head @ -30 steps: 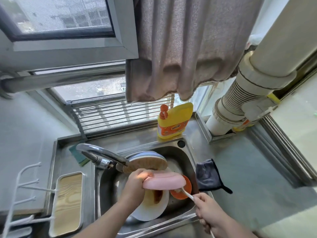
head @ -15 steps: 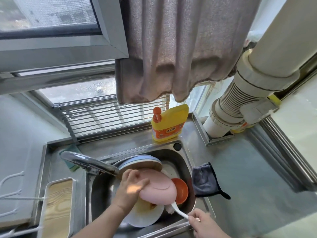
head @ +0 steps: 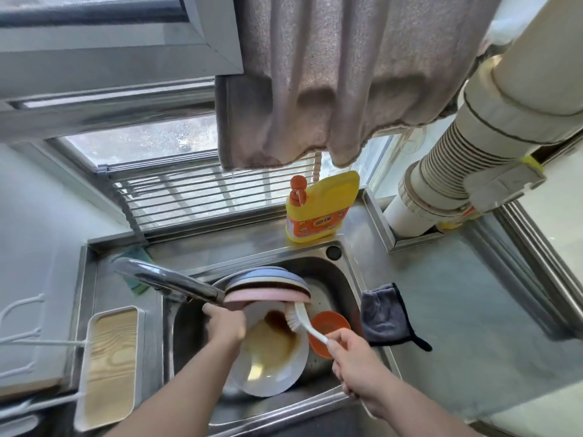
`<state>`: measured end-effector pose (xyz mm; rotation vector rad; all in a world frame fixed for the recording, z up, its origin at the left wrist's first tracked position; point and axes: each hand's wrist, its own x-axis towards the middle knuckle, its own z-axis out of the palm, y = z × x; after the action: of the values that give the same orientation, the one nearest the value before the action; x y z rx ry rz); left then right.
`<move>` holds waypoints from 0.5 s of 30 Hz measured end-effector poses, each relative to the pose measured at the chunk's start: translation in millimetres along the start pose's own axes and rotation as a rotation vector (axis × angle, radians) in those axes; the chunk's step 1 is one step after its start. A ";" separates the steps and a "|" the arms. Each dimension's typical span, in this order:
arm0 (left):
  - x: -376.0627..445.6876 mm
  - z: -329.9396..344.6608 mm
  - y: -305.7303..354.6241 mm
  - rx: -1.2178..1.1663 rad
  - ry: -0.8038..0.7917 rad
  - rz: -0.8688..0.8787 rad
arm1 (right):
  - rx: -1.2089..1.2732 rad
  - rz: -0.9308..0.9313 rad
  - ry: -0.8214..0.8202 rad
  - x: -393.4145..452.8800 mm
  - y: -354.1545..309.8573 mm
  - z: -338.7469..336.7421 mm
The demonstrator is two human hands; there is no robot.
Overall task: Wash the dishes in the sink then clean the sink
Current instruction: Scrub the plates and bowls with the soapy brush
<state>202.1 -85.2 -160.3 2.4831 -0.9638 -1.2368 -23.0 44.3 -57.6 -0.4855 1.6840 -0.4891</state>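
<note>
Head view, lower centre of frame: left hand [head: 225, 324] has fingers curled round the left edge of a pink plate [head: 266, 297], gripping it roughly level over the sink [head: 348, 272], just under the faucet [head: 167, 279] spout. Right hand [head: 355, 361], lower right, fingers wrapped tight round the handle of a white dish brush [head: 304, 324]; bristle head touches the underside of the pink plate near its right edge. Sink holds dishes: a blue-rimmed plate [head: 268, 275] leaning behind the pink one, a white plate [head: 271, 357] with brown residue and liquid lying below, a small orange bowl [head: 329, 331] to the right of it. Yellow detergent bottle [head: 321, 208] stands upright on the counter behind the sink. Dark cloth [head: 383, 315] lies on the counter just right of the sink. White tray with wood-grain bottom [head: 110, 367] sits left of the sink.
</note>
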 end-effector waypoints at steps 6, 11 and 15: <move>13.1 -15.2 -47.8 0.255 -0.100 -0.004 | 0.018 0.009 -0.002 14.3 -33.8 12.7; 10.3 -17.0 -88.7 0.436 -0.255 0.104 | -0.081 -0.009 -0.061 11.9 -20.9 20.8; 24.9 -18.4 -91.6 0.511 -0.200 0.219 | -0.188 -0.024 -0.053 5.3 14.0 13.3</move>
<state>269.6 -32.7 -205.5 2.5329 -1.7435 -1.3129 -11.4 52.1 -71.9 -0.6499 1.6829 -0.3338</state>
